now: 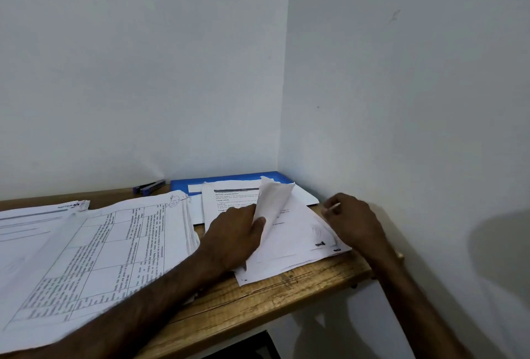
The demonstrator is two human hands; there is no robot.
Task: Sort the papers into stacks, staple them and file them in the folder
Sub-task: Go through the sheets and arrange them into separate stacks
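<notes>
A small stack of printed papers (292, 246) lies on the right end of the wooden table (258, 301), partly over a blue folder (223, 182) at the back. My left hand (238, 232) pinches one sheet (275, 201) of this stack and lifts it so that it curls upward. My right hand (352, 221) rests at the stack's right edge near the wall, its fingers curled on the paper's edge. A larger pile of papers with printed tables (94, 252) covers the left of the table. A blue and black stapler (149, 186) lies at the back by the wall.
Walls close the table in at the back and on the right, forming a corner behind the folder. Another sheaf of papers (37, 212) lies at the far left. The table's front edge runs diagonally below my arms.
</notes>
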